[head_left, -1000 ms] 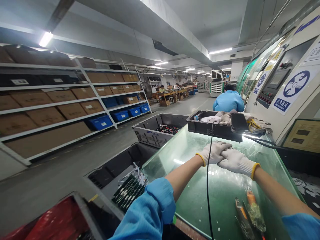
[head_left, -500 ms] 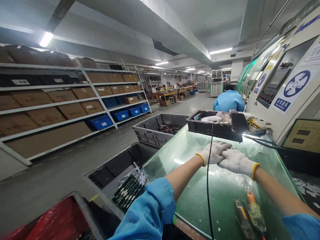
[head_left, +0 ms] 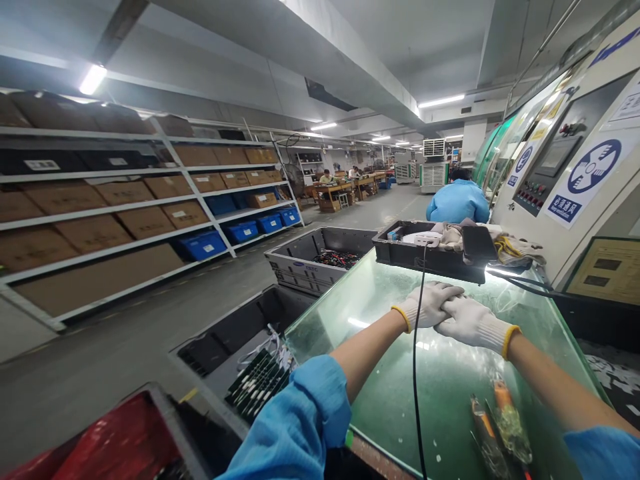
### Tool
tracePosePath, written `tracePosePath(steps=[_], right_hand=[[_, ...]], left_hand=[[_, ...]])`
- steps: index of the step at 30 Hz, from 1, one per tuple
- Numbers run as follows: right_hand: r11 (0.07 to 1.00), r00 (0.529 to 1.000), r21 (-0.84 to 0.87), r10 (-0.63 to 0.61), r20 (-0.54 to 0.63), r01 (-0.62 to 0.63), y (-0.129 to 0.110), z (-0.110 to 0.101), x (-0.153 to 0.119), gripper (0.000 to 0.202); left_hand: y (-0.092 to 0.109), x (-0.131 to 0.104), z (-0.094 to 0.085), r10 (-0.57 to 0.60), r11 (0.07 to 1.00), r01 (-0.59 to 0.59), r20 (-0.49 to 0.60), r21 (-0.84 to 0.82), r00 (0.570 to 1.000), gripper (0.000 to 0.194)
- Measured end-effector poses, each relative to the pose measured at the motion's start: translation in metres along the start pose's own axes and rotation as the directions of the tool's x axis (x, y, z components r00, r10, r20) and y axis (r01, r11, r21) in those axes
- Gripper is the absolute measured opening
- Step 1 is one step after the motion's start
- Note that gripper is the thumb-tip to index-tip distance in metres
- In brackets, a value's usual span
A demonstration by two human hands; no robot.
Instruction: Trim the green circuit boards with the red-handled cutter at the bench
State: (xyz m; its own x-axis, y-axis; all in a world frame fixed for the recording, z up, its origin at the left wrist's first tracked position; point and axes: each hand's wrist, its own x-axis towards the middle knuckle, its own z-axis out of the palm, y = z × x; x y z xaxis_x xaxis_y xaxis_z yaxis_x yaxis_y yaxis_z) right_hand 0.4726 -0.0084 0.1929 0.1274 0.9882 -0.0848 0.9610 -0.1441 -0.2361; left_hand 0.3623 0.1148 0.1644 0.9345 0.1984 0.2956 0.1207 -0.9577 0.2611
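White work gloves with yellow cuffs cover both hands. My left hand (head_left: 425, 305) lies flat on the lit glass tabletop (head_left: 380, 380), fingers stretched out to the right. My right hand (head_left: 473, 323) reaches in from the other side, its fingers resting over those of the left. Neither holds anything that I can see. A black cable (head_left: 417, 373) hangs in front of the left wrist. Closer to me on the glass lie two orange-handled tools (head_left: 485, 427), their ends wrapped or worn; their exact kind is unclear.
Beyond my hands a black tray (head_left: 430, 263) holds gloves, a white device and a phone (head_left: 477, 245). Crates (head_left: 300, 277) with wires and circuit boards stand at the left. A machine panel (head_left: 555, 160) rises on the right; a co-worker in blue (head_left: 457, 201) bends ahead.
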Motion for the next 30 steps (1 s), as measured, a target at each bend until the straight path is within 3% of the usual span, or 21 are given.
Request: tracePosePath(steps=[30], right_hand=[[1.000, 1.000, 0.000, 0.002, -0.007, -0.002, 0.0015, 0.0027, 0.0003, 0.044]], left_hand=[[0.0078, -0.0005, -0.0075, 0.009, 1.000, -0.009, 0.011, 0.009, 1.000, 0.060]])
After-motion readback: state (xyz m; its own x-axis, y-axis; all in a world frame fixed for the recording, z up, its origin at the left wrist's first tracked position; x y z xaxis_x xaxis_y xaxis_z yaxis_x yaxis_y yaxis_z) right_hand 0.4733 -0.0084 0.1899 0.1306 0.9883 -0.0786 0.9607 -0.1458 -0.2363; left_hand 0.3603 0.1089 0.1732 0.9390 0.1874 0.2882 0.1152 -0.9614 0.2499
